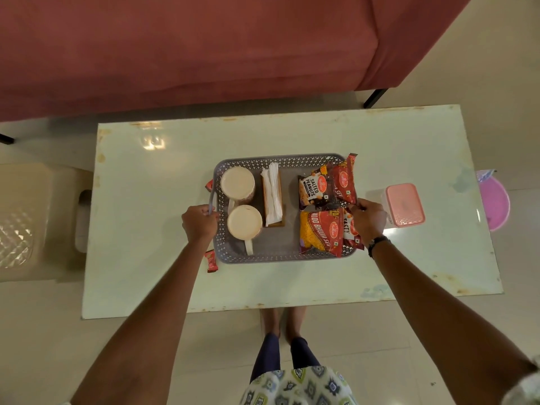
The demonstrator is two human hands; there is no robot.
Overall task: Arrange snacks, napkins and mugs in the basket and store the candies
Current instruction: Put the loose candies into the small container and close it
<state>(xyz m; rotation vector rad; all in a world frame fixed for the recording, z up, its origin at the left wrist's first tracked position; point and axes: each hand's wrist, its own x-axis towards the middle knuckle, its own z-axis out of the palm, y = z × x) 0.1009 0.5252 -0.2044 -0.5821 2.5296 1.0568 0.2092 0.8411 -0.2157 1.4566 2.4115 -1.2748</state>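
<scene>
— Which step are you at?
— Your left hand (201, 222) grips the basket (280, 258) handle; your right hand (368, 219) curls at the opposite rim, beside the snack packets (320, 232).
— Next?
— I think the loose candies (211, 261) go into the pink box (405, 204).

In the basket (280, 257), the peanut packet (311, 190) reads "SALTED PEANUTS"; nearer, beside it, the yellow-and-red packet (320, 232) reads "ALOO BHUJIA SEV"; a third packet (348, 229) reads "TASTY".
</scene>
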